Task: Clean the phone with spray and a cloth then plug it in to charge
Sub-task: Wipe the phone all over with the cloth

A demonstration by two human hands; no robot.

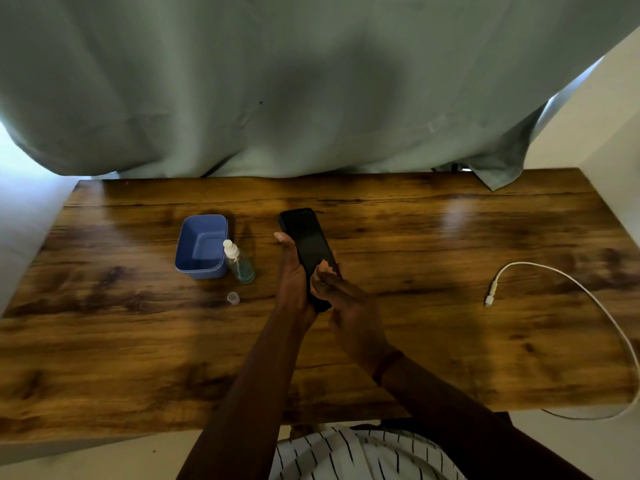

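phone (306,244) gripped in left fingers (283,238), right fingers (325,269) pinching its lower right edge.

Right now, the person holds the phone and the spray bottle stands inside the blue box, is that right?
Not quite. The spray bottle stands on the table beside the blue box, not inside it, as the head view shows. The left hand does hold the phone.

Grey-green curtain (311,84) hangs behind glossy wooden table (138,341), white walls (595,109) beside.
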